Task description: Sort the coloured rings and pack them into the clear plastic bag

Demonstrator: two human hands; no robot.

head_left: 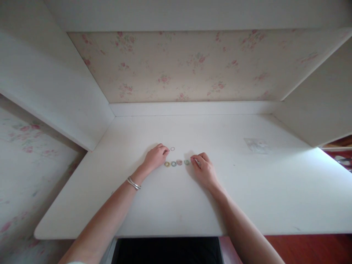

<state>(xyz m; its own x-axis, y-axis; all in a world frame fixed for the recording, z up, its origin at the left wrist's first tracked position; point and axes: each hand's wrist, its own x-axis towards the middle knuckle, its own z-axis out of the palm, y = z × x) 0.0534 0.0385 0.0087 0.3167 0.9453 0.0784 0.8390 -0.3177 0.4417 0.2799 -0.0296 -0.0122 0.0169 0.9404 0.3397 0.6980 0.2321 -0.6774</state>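
Left hand (pixel 156 157) and right hand (pixel 204 170) curled, fingertips close, any hold unclear; light touch best avoids nudging pastel rings (pixel 179 161).

left wrist (pixel 139 176): silver bracelet (pixel 134 183), twin slim bands | left arm (pixel 110 212): pale sleeve edge (pixel 75 262)

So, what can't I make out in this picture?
All in the head view:
- Left hand: too small to tell what its fingertips pinch, if anything.
- Right hand: curled fingers hide its palm.
- Four coloured ring-like pieces: too small to tell their material.
- Clear packet: blur obscures any contents.
- Items at far right: cut off by picture's edge.
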